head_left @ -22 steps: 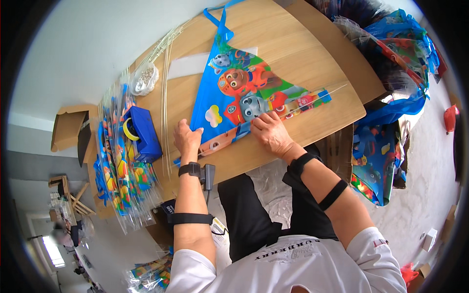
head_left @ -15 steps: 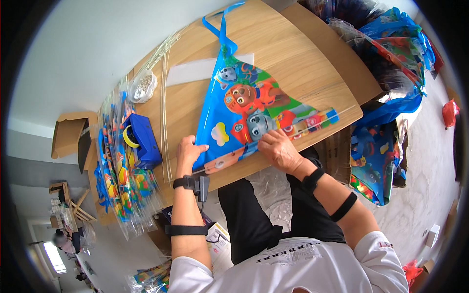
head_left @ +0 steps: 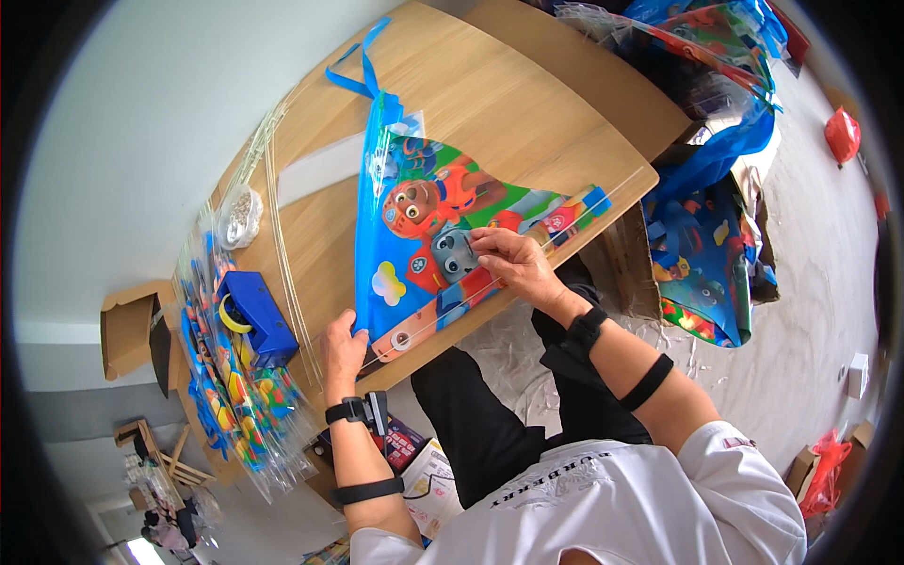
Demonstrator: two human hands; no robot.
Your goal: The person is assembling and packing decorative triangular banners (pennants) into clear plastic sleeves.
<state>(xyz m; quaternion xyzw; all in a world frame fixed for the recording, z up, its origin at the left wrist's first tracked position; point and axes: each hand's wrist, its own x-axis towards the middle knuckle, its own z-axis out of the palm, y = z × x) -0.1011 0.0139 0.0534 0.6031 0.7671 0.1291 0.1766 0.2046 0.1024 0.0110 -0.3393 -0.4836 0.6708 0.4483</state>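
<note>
Item one: triangular printed sheet [head_left: 428,247], blue with cartoon dogs, lying flat on the pale wooden tabletop [head_left: 537,113], its lower edge running close along the edge nearest the person. A blue ribbon [head_left: 368,71] trails from its far tip.

Item two: left hand [head_left: 346,344], at the sheet's lower left corner, thumb laid against the printed edge, fingers curled beside it. From where I stand I cannot tell whether this grip is clamped on the corner or only resting there.

Item three: right hand [head_left: 516,266], above the sheet's middle, by the grey dog. Thumb and fingertips are drawn near one another; whether that grip pinches anything, I cannot tell.

Also on the tabletop, to the person's left: blue tape dispenser [head_left: 264,318] carrying a yellow roll; several thin pale rods [head_left: 284,254], lying lengthwise; small white container [head_left: 239,218] with pale little pieces, near the rods; white flat strip [head_left: 315,172], partly under the sheet. Beyond the dispenser, a bundle of printed pieces in clear sleeves [head_left: 231,386].

Around it: open cardboard box [head_left: 132,334] at far left; blue printed material [head_left: 706,268] heaped at right; red bag [head_left: 842,137] farther right.
</note>
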